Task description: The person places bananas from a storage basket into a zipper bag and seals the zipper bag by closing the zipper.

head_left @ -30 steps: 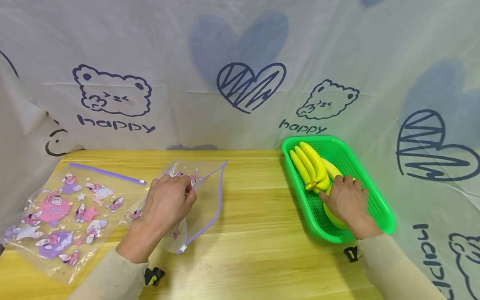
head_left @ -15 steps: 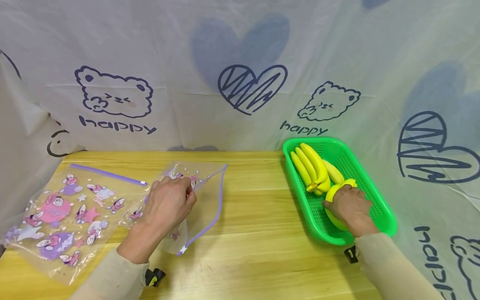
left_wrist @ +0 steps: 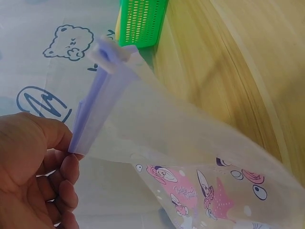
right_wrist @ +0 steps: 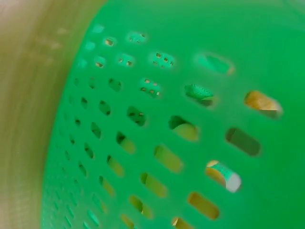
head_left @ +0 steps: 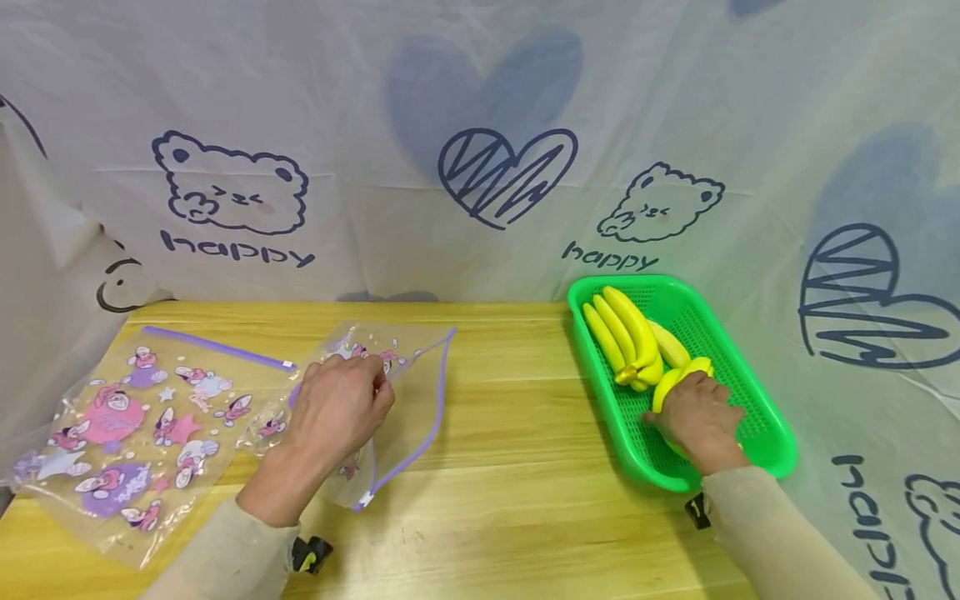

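Note:
My left hand (head_left: 333,408) pinches the edge of a clear printed zip bag (head_left: 408,408), whose purple-edged mouth gapes toward the right. In the left wrist view, thumb and forefinger meet on the purple zip strip (left_wrist: 93,105); a whitish slider (left_wrist: 109,59) sits at its far end. My right hand (head_left: 701,421) is inside a green plastic basket (head_left: 667,482), laid over a yellow fruit (head_left: 680,382) that it mostly covers; I cannot tell whether it grips it. Beside it lie a bunch of bananas (head_left: 630,333) and another yellow banana-like fruit (head_left: 670,346).
A second printed zip bag (head_left: 157,417) with a purple zip lies flat at the left of the wooden table (head_left: 510,500). A white cloth (head_left: 375,83) with bears and hearts hangs behind. The basket's perforated wall (right_wrist: 157,129) fills most of the right wrist view.
My right hand has shifted slightly toward me over the yellow fruit, and its thumb now spreads to the left. The left hand and both bags stay in place.

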Demonstrator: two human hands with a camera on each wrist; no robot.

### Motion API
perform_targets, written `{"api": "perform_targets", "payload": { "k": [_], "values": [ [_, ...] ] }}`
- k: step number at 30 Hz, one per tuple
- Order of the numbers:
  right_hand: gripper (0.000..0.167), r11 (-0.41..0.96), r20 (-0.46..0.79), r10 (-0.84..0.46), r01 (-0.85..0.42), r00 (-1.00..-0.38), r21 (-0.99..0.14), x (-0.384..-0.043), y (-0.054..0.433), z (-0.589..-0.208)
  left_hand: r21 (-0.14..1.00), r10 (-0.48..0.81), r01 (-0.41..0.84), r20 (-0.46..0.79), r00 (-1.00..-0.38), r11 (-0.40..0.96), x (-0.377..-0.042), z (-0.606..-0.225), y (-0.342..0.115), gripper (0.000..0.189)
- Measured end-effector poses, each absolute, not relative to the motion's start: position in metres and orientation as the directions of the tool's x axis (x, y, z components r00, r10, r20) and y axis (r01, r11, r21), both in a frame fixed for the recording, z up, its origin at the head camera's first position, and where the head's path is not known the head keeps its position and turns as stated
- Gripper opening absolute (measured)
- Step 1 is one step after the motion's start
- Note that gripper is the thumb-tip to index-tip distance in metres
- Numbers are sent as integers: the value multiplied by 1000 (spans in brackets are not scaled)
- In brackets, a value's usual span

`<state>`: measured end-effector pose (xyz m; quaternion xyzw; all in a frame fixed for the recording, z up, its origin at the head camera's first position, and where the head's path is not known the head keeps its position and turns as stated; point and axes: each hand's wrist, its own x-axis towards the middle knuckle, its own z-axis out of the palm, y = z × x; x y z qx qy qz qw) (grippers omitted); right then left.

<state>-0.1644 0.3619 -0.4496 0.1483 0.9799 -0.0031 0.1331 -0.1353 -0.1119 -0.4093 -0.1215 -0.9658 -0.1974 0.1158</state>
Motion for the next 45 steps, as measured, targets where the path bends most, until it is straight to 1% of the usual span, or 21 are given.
{"api": "perform_targets", "payload": {
  "k": [6, 9, 15, 19, 23, 29, 31, 33, 37, 39, 42, 45],
  "values": [
    [108, 965, -230, 260, 256, -938, 49, -162, 365, -448, 343, 194, 280, 266, -944, 897, -136, -410, -112, 19],
    [103, 968, -215, 249, 244, -944, 53, -161, 366, -448, 320, 206, 293, 279, -938, 901, -136, -410, -111, 19],
    [96, 970, -202, 245, 241, -948, 46, -161, 368, -449, 231, 276, 363, 338, -900, 903, -135, -407, -112, 26],
    [90, 969, -189, 246, 239, -951, 57, -162, 368, -451, 191, 304, 398, 387, -871, 897, -136, -405, -113, 28],
    [91, 971, -168, 238, 229, -957, 69, -164, 370, -451, 161, 306, 403, 421, -854, 901, -137, -402, -113, 25],
    [87, 973, -157, 229, 221, -961, 66, -162, 375, -451, 143, 329, 392, 331, -884, 909, -136, -398, -114, 28],
    [87, 972, -158, 231, 224, -960, 65, -162, 376, -451, 136, 335, 394, 324, -885, 909, -136, -398, -114, 29],
    [87, 972, -158, 232, 223, -960, 69, -163, 376, -452, 121, 341, 405, 357, -870, 906, -137, -400, -114, 25],
    [86, 974, -151, 219, 209, -964, 83, -163, 378, -452, 82, 357, 442, 466, -809, 893, -139, -404, -114, 10],
    [86, 975, -149, 215, 203, -965, 89, -163, 380, -453, 61, 368, 458, 504, -781, 887, -140, -406, -114, 6],
    [85, 976, -148, 210, 197, -967, 94, -163, 381, -453, 52, 376, 469, 523, -765, 882, -141, -408, -114, 6],
    [85, 976, -145, 209, 197, -967, 93, -163, 381, -454, 49, 376, 468, 525, -764, 882, -142, -409, -114, 3]
  ]
}}
